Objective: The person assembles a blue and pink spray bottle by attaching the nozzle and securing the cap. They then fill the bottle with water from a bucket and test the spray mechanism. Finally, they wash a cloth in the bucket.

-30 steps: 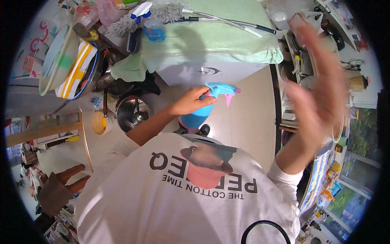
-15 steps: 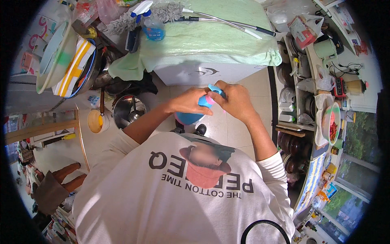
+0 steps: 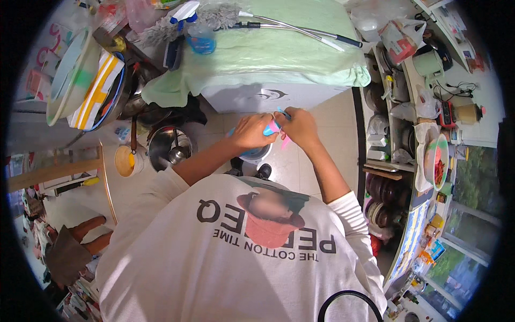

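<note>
In front of my body, above the floor, both hands are closed on a soft-looking blue-and-pink thing (image 3: 271, 127); its exact kind does not show. My left hand (image 3: 252, 131) wraps round it with the fingers curled, and a bit of blue shows past the knuckles. My right hand (image 3: 296, 127) sits close beside, pinching a blue end near its thumb. A pink strip hangs under the right hand. Beneath my left hand, a pale bucket-like container (image 3: 258, 154) is partly hidden by the hand and forearm.
Ahead is a box under a green cover (image 3: 279, 59), bearing poles (image 3: 300, 29), a grey duster and a spray bottle (image 3: 201, 38). To the left are a metal pot with a ladle (image 3: 176, 154) and a yellowish bucket (image 3: 126, 161). Crowded shelves (image 3: 394, 102) line the right.
The blue part that hung below my left hand has mostly gone from view, and the pale container now shows there. My left hand has turned knuckles-up. A pink strip now dangles by the right hand.
</note>
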The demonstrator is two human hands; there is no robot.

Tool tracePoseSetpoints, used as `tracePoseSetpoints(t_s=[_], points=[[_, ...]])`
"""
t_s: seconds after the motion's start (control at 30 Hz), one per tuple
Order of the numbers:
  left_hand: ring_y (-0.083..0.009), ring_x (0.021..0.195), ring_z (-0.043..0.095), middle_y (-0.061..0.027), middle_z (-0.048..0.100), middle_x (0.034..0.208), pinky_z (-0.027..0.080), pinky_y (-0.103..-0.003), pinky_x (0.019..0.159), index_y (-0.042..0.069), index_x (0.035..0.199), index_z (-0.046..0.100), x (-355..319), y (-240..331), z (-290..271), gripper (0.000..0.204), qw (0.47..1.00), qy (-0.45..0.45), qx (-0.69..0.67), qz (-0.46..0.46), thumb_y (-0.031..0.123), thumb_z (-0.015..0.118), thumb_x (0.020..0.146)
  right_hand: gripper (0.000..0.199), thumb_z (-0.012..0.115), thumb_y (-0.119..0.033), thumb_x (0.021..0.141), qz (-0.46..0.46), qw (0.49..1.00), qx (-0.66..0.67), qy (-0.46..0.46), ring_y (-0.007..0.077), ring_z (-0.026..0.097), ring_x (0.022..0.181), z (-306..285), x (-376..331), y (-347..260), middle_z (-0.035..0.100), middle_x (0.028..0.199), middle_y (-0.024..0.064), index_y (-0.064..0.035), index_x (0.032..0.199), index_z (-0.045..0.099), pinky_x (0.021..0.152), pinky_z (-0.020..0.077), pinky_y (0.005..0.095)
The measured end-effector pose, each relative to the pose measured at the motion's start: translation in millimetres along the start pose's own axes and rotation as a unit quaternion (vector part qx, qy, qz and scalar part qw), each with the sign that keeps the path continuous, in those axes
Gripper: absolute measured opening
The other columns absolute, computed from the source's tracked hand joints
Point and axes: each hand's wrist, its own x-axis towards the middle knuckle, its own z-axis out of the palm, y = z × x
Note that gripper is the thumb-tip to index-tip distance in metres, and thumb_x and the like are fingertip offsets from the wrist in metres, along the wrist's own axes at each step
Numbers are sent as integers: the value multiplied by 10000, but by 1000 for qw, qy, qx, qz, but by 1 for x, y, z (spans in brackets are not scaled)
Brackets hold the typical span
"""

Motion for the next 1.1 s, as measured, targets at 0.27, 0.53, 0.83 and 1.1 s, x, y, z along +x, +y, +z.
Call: tracePoseSetpoints(t_s=[0.27, 0.53, 0.83, 1.1], points=[[-184, 744, 603, -132, 624, 801, 457, -332, 698, 27, 991, 592, 4, -13, -16, 340, 971, -104, -213, 14, 294, 599, 780, 364, 543, -184, 855, 6, 928, 333, -167, 285, 626, 886, -47, 0, 19, 614, 1078, 143, -89, 1206, 534, 796, 493, 393], [-166, 735, 566, -126, 615, 807, 449, -309, 716, 10, 1013, 571, 5, -8, -25, 352, 937, -212, -272, 46, 280, 600, 789, 381, 694, -178, 706, -338, 936, 48, -82, 317, 545, 1050, -67, -23, -3, 605, 1089, 106, -85, 1063, 600, 888, 452, 367], [-259, 842, 571, -149, 599, 921, 439, -353, 774, 48, 1095, 552, 3, -4, 2, 436, 959, -198, -193, 55, 346, 630, 787, 301, 678, -323, 771, -164, 985, -6, 54, 290, 543, 498, -36, -29, -2, 568, 594, 148, -24, 777, 636, 489, 419, 362], [-337, 837, 572, -186, 597, 909, 440, -397, 764, 36, 1002, 577, 1, -5, 19, 417, 964, -213, -159, 22, 358, 650, 746, 399, 618, -400, 798, -29, 998, 22, 54, 295, 554, 517, -8, -18, 19, 565, 574, 152, -6, 738, 613, 512, 432, 374]])
